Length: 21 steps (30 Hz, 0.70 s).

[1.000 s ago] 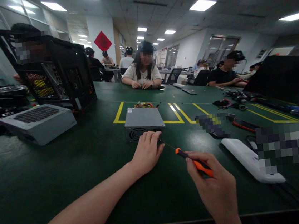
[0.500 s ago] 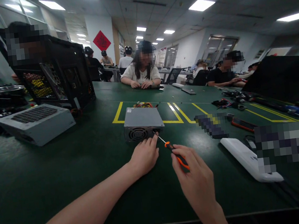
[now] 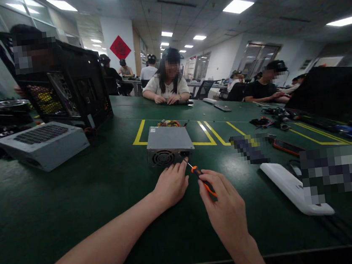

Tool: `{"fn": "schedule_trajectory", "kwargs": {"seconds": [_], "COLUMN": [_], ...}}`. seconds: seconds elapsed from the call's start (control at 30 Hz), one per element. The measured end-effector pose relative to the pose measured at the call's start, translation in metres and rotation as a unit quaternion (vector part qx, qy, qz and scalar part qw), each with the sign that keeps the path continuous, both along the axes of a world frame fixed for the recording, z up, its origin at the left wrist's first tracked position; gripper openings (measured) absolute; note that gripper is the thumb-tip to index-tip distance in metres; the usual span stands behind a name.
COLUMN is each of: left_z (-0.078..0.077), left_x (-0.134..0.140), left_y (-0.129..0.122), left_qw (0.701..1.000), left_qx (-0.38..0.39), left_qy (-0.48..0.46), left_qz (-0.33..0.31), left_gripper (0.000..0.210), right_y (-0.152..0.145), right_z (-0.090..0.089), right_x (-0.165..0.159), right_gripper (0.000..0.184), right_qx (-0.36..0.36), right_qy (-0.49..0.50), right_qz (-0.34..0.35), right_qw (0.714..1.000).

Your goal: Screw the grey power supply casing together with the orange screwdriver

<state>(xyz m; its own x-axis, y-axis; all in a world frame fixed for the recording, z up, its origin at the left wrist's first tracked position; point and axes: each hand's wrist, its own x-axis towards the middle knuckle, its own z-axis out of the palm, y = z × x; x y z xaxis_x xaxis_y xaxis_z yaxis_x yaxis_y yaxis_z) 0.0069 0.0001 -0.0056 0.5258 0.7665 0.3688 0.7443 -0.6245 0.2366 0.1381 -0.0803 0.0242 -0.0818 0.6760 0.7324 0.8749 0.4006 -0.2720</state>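
Note:
A grey computer power supply [image 3: 169, 137] stands on the green table, its round fan grille and power socket facing me. My left hand [image 3: 172, 185] lies in front of it with fingers stretched forward, their tips at the lower right of that face. An orange and black screwdriver [image 3: 196, 172] is held in my right hand [image 3: 225, 202], thumb and fingers around the handle. Its thin shaft points up and left to the face beside the socket, close to my left fingertips. Whether the tip sits on a screw is too small to tell.
Another power supply [image 3: 45, 144] lies at the left, before a black computer case [image 3: 85, 87]. Right of my hands are a white power strip [image 3: 292, 186] and cables [image 3: 276, 116]. Yellow tape [image 3: 206, 132] marks the table [image 3: 122, 248]. A person [image 3: 166, 80] sits opposite.
My right hand and the screwdriver handle have shifted slightly left, and the shaft stands a little steeper. My left hand and the power supply stay nearly in place.

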Motion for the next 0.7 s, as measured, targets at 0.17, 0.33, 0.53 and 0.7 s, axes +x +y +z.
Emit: {"fn": "schedule_trajectory", "kwargs": {"seconds": [0.17,0.33,0.53,0.7], "left_z": [-0.001,-0.001,0.001,0.004], "left_x": [0.0,-0.001,-0.001,-0.003], "left_y": [0.0,0.001,0.0,-0.001], "left_qw": [1.0,1.0,1.0,1.0], "left_qx": [0.003,0.006,0.0,-0.007], "left_qy": [0.001,-0.005,-0.008,0.005], "left_qz": [0.0,-0.004,-0.008,-0.02], "left_gripper": [0.05,0.049,0.048,0.047], "right_y": [0.0,0.002,-0.001,-0.002], "right_z": [0.0,0.0,0.004,0.004], "right_x": [-0.001,-0.003,-0.007,-0.012], "right_gripper": [0.013,0.014,0.017,0.018], "right_qx": [0.006,0.009,0.03,0.013], "right_qy": [0.001,-0.011,-0.032,-0.029], "right_qz": [-0.003,-0.005,0.0,0.052], "right_qw": [1.0,1.0,0.999,0.998]}}
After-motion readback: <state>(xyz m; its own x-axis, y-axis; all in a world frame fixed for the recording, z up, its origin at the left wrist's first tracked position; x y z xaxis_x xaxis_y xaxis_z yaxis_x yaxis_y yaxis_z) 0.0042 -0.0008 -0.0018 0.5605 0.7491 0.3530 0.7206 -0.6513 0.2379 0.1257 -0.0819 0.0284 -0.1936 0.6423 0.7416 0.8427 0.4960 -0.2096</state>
